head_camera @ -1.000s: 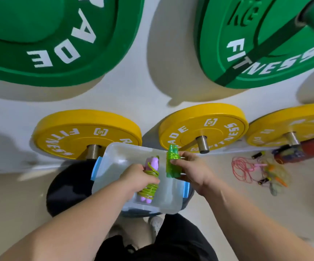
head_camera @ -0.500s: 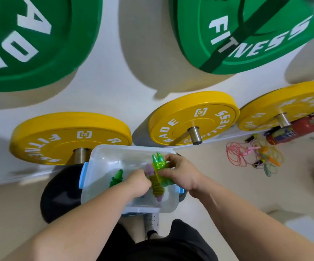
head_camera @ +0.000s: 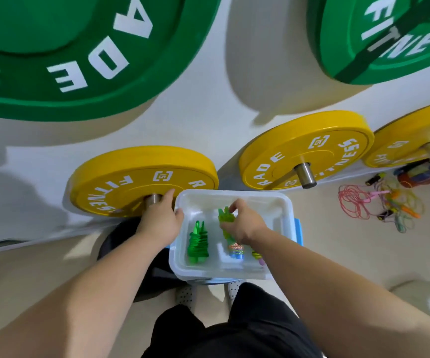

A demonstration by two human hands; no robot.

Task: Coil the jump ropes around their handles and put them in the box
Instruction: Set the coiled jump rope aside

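A translucent white box [head_camera: 234,194] with blue latches stands in front of me. Inside it lie a coiled dark green jump rope [head_camera: 197,241], a blue-handled coil [head_camera: 235,250] and a purple-handled coil [head_camera: 259,255] partly hidden by my right forearm. My right hand [head_camera: 247,226] is inside the box, its fingers curled round a light green jump rope [head_camera: 224,217] wound on its handles. My left hand [head_camera: 161,220] is outside the box at its left rim, holding nothing, with the thumb touching the rim and the fingers relaxed.
Loose tangled jump ropes [head_camera: 379,205] lie on the floor to the right, near a red fire extinguisher [head_camera: 425,174]. Yellow weight plates [head_camera: 141,177] and green plates [head_camera: 79,60] hang on pegs on the wall ahead. A black round object [head_camera: 121,244] sits under the box.
My left hand let the purple-handled coil go in the box and drew back to the left rim. My right hand lowered the light green rope into the box.
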